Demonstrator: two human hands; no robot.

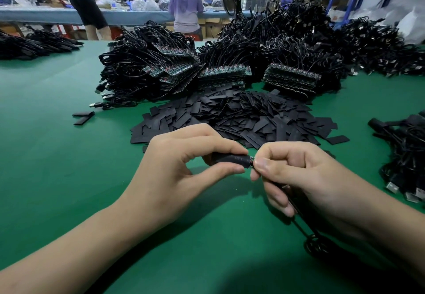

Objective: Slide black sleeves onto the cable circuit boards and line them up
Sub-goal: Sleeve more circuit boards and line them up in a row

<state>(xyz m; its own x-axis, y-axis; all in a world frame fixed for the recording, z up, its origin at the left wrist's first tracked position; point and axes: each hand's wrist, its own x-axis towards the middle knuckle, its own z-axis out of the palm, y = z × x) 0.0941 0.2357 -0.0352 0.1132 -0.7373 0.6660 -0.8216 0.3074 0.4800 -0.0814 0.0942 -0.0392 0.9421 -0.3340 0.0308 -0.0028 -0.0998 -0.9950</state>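
The black sleeve (232, 159) was held above the counter (57, 155), pinched between thumb and forefinger of the left hand (184, 167), its long axis lying 9 to 3 o'clock. At its 3 o'clock end the circuit board (251, 164), barely showing, was pinched by fingers (265, 164) of the right hand (303, 174).

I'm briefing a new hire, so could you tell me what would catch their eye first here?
At centre, the left hand pinches a sleeve while the right hand pinches the board end. Behind them lie a heap of loose sleeves and cable piles on the green table.
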